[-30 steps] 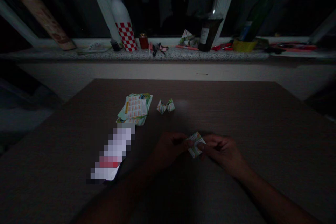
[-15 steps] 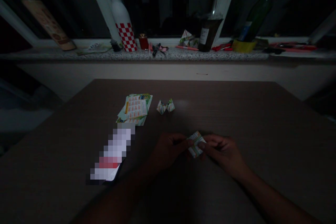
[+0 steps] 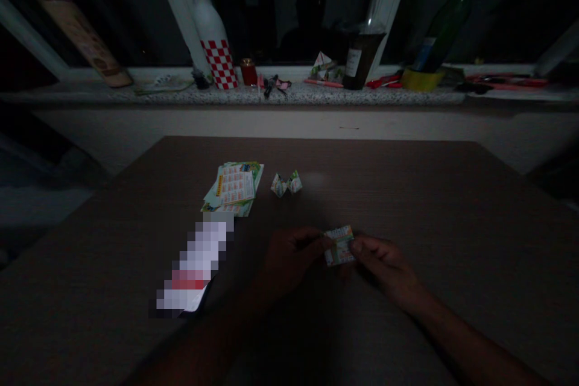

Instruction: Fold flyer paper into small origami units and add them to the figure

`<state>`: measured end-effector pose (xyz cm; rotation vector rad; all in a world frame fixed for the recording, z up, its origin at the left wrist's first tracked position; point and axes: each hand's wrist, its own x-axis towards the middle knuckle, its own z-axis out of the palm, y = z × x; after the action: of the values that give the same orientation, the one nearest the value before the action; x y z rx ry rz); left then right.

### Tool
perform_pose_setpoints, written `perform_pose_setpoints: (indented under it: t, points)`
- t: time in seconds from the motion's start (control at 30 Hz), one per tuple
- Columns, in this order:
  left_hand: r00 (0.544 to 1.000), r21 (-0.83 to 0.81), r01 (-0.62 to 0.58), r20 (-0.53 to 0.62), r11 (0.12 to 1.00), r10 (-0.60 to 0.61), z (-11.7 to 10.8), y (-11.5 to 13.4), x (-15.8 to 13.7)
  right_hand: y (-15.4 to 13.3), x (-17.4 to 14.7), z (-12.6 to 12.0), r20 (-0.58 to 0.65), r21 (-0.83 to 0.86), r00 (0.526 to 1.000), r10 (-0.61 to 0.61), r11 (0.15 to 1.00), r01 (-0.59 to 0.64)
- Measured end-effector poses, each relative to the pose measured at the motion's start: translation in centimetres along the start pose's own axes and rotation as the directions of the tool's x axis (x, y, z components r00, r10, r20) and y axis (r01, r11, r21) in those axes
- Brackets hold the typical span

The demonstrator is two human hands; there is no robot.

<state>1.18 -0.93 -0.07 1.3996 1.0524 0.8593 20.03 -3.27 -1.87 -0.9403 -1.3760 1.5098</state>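
Note:
A small folded square of printed paper (image 3: 340, 251), green, white and orange, is held up between my two hands over the table. My left hand (image 3: 289, 256) pinches its left edge with thumb and fingers. On the opposite edge, the thumb and fingers of my right hand (image 3: 389, 265) are closed on it. Beyond them stands a folded paper shape (image 3: 286, 183) with two pointed halves joined in the middle. To its left lies a stack of printed paper sheets (image 3: 235, 186), green and white with rows of orange-red print.
A phone with a blurred-out screen (image 3: 199, 265) lies on the wooden table (image 3: 407, 187), left of my hands. Along the granite windowsill (image 3: 289, 95) stand a red-checked white bottle (image 3: 217, 48), a dark plastic cup (image 3: 359, 63) and a green bottle (image 3: 447, 24).
The folded paper has turned from a slanted, diamond-like position to nearly square-on. My right thumb has shifted from its face to its right edge. The other things stay put.

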Motion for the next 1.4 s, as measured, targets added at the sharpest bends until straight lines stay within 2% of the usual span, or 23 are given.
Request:
perform_pose_setpoints:
  t: [0.27, 0.5, 0.6, 0.73, 0.8, 0.9, 1.03, 1.23, 1.4]
  points:
    - [1.000, -0.009, 0.026, -0.005, 1.000, -0.026, 0.1, -0.6, 0.0, 0.3, -0.1, 0.0, 0.069, 0.142, 0.997, 0.020, 0.989, -0.030]
    - [1.000, -0.185, 0.027, -0.006, 0.982, -0.028, 0.2, -0.1, 0.0, -0.1, -0.4, 0.2, 0.124, 0.138, 0.992, 0.012, 0.990, -0.029]
    - [0.999, -0.142, 0.030, -0.020, 0.989, -0.033, 0.1, 0.0, 0.0, -0.1, -0.4, 0.0, 0.085, 0.048, 0.996, 0.012, 0.999, -0.016]
    - [1.000, -0.050, 0.024, -0.003, 0.998, -0.025, -0.1, 0.1, 0.0, -0.2, -0.5, -0.2, -0.098, -0.216, 0.993, -0.069, 0.975, 0.047]
    - [0.999, 0.007, -0.022, 0.035, 1.000, 0.022, -0.1, 0.1, 0.0, -0.3, -0.5, -0.2, -0.161, -0.337, 0.977, -0.142, 0.938, 0.081]
    - [0.989, 0.081, -0.119, 0.095, 0.990, 0.111, -0.2, 0.1, 0.1, -0.6, -0.6, 0.0, -0.169, -0.444, 0.955, -0.242, 0.884, 0.146]
    - [0.981, 0.144, -0.169, 0.123, 0.975, 0.152, -0.2, 0.2, 0.0, -0.7, -0.5, 0.2, -0.139, -0.518, 0.949, -0.282, 0.838, 0.173]
    - [0.983, 0.264, -0.175, 0.106, 0.948, 0.151, 0.0, 0.7, -0.3, -0.4, -0.6, 0.4, -0.167, -0.537, 0.943, -0.288, 0.829, 0.158]
    - [0.984, 0.242, -0.171, 0.090, 0.955, 0.153, 0.0, 1.1, -0.4, -0.7, -0.8, 0.6, -0.178, -0.543, 0.939, -0.295, 0.825, 0.157]
